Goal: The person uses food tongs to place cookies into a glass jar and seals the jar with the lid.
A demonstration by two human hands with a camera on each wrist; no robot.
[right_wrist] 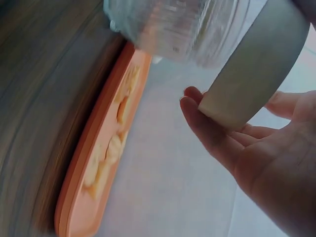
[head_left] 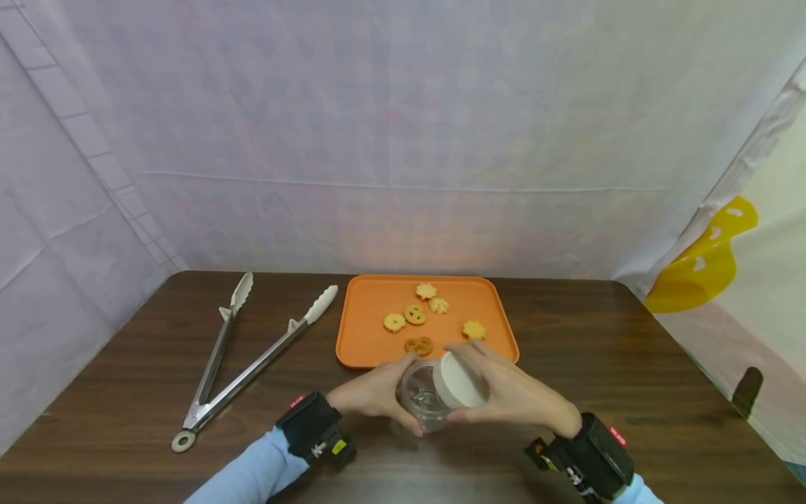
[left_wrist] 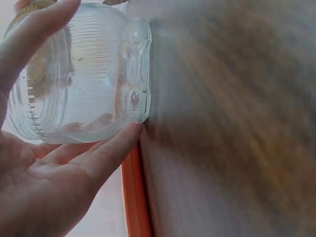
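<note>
A clear glass jar (head_left: 423,392) stands upright on the table in front of the orange tray. My left hand (head_left: 380,393) grips it from the left, thumb and fingers around its side; the left wrist view shows the ribbed jar (left_wrist: 94,74) within that hand (left_wrist: 54,182). In my right hand (head_left: 513,387) is a white lid (head_left: 458,381), held by its edge and tilted at the right side of the jar's mouth. The right wrist view shows the lid (right_wrist: 261,64) between thumb and fingers of the hand (right_wrist: 276,163), beside the jar's rim.
The orange tray (head_left: 365,339) behind the jar holds several biscuits, among them a pretzel-shaped one (head_left: 418,346) and a flower-shaped one (head_left: 474,330). Spread metal tongs (head_left: 252,369) lie at the left. White cloth (head_left: 390,140) hangs behind the table; a yellow shape (head_left: 699,273) is at the right.
</note>
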